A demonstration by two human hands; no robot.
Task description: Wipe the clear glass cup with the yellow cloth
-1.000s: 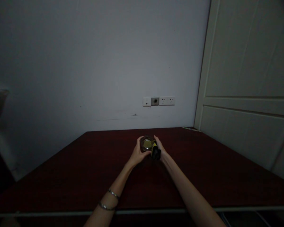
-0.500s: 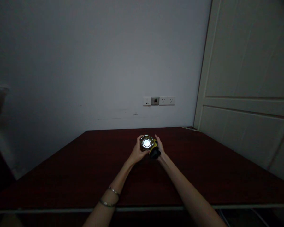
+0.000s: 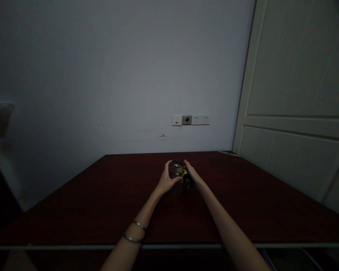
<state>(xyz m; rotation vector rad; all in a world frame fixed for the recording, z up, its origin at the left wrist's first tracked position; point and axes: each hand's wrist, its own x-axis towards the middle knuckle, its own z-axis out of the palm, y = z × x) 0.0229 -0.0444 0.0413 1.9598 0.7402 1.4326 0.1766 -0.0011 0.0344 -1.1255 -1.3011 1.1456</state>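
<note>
Both hands hold a yellow-and-black flashlight over the middle of the dark red table. Its round, shiny lens faces toward me and looks unlit. My left hand curls around the left side of the lens rim, thumb below and fingers above. From the right, my right hand presses along the yellow-and-black body. Most of its fingers are hidden behind the flashlight. Two bracelets circle my left forearm.
The dark red table has a pale front edge and meets a plain wall at the back. Wall sockets sit above it. A pale panelled door stands along the right side. Cables show below the front edge at right.
The flashlight's bright light has gone out, leaving a clear, dim lens. My right hand has shifted slightly on the body, while my left hand keeps its grip on the rim.
</note>
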